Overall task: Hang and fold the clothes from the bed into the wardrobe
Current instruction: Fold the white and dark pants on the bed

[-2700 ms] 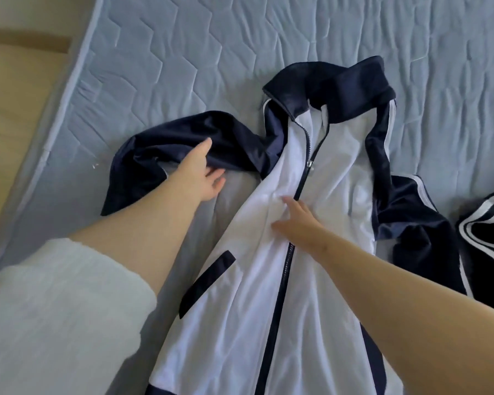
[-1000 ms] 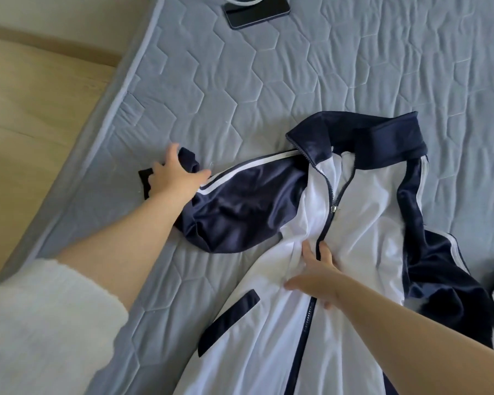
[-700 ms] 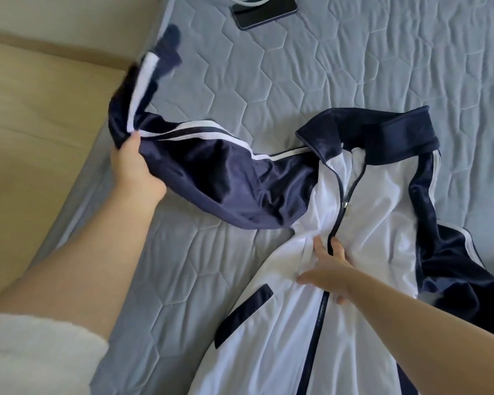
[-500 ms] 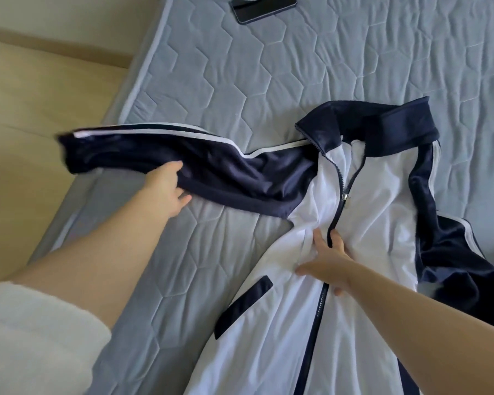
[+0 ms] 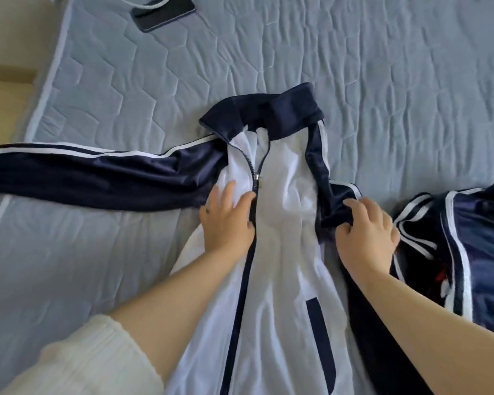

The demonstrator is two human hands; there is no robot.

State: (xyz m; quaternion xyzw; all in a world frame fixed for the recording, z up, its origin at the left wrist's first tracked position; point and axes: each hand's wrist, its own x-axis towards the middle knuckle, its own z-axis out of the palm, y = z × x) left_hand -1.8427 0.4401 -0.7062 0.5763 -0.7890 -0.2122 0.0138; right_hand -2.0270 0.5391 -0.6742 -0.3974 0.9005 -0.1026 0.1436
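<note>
Off to the left a strip of pale floor (image 5: 3,109) is showing beside the bed (image 5: 111,89), whose quilted grey cover is filling most of the view. Near the bed's top-left corner a dark phone (image 5: 163,11) is lying flat, with a white cable (image 5: 154,2) looping over it.

The jacket (image 5: 288,252) is lying front-up in the middle of the bed, its navy collar (image 5: 268,109) pointing away from the person and its zip (image 5: 257,181) closed up to the chest. The spread sleeve (image 5: 83,172), navy with white stripes, is stretching flat out to the left, its cuff reaching the bed's edge.

The left hand (image 5: 226,220) is pressing down on the white front just beside the zip, fingers straight and slightly fanned, holding nothing. Right of the zip, the right hand (image 5: 365,235) is gripping the bunched sleeve (image 5: 332,203), its fingers curling into the navy cloth at the jacket's side.

At the far right a second garment (image 5: 468,238), navy with white stripes, is lying crumpled on the bed just beside that hand.
</note>
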